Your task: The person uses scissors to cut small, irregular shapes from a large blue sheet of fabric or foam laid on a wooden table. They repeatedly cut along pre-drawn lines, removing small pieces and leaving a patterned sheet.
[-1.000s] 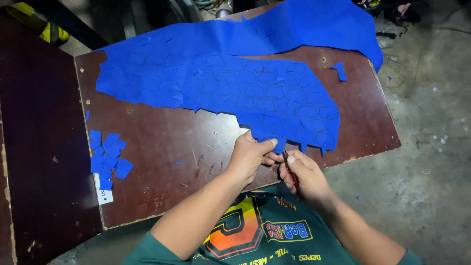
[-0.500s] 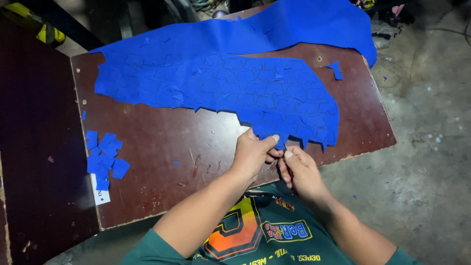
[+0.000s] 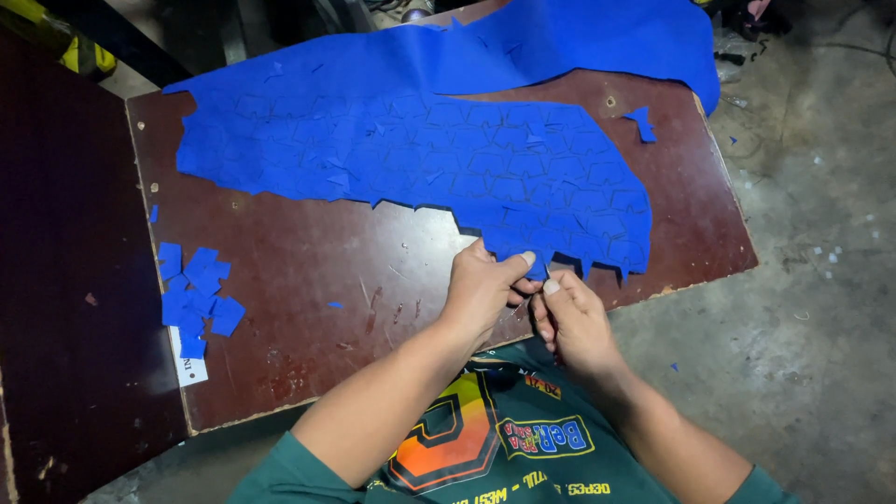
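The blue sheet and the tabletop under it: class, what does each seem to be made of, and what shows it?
Blue sheet: probably thin matte foam or leather-like material; it lies limp, folds at the far end and is cut into neat small shapes. Tabletop: likely laminated board, glossy dark reddish-brown, with scratches and chipped pale edges.

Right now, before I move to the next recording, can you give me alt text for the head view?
Seen from above, a person's left hand and right hand pinch the near edge of a large blue sheet scored into many small shapes, spread over a scuffed brown table. A pile of cut blue pieces lies at the table's left edge.
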